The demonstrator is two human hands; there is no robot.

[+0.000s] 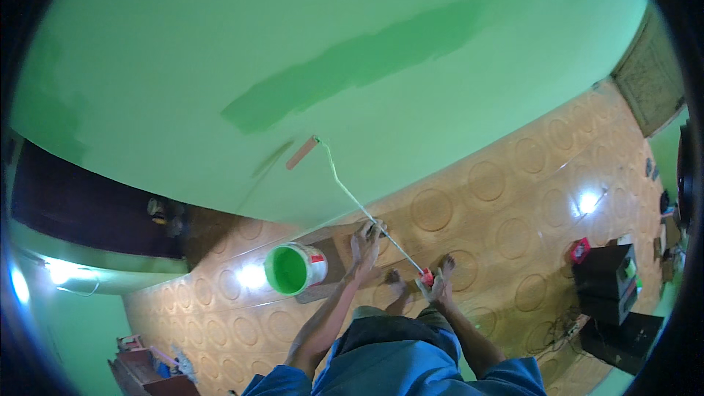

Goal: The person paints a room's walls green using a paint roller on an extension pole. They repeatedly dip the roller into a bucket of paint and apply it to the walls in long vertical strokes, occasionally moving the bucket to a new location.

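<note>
A paint roller (301,153) with a long, bent, paint-streaked metal rod reaches up and left from my hands. My right hand (437,287) grips its red handle (425,276) at the lower end. Partway along the rod, my left hand (366,242) is closed around it. The roller's sleeve appears just off the light green wall (181,55), its shadow falling to the left. Above it runs a slanting band of darker green paint (357,69). Left of my left forearm stands a white bucket (318,267) containing bright green paint (289,269).
Orange tiles with raised circles cover the floor (511,236). Black boxes (605,284) and tangled cables (558,333) lie to the right. A dark doorway (93,203) opens at the left, with brown furniture (148,371) below. A door (652,74) stands at the far right.
</note>
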